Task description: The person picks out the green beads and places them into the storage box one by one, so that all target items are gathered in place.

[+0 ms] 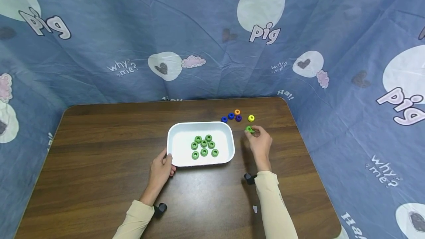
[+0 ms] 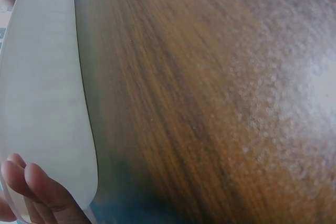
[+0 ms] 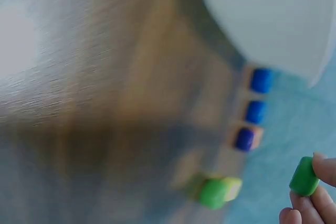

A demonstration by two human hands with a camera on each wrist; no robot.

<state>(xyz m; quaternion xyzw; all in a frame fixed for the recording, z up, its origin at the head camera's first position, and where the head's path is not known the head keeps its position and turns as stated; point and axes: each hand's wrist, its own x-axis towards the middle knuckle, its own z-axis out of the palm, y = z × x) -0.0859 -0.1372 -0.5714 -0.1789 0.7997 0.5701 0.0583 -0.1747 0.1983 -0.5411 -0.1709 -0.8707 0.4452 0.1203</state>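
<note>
A white tray (image 1: 179, 134) stands mid-table with several green beads (image 1: 195, 155) lying in it. My left hand (image 1: 159, 172) grips the tray's near left corner, thumb on the rim and fingers against the outer wall, as the left wrist view shows. To the right of the tray, my right hand (image 1: 260, 145) pinches a green bead (image 3: 304, 177) between thumb and fingers, raised off the table. Another green bead (image 3: 212, 193) rests on the table close by, in front of a yellow bead (image 1: 251, 118); the right hand partly hides it in the head view.
Behind the tray's right corner lie blue beads (image 1: 231, 115), a dark purple bead (image 1: 238, 118) and an orange bead (image 1: 237, 112). A small white scrap (image 1: 255, 209) is on the brown wooden table (image 1: 99, 150) near the right forearm. A blue printed cloth (image 1: 206, 28) hangs behind.
</note>
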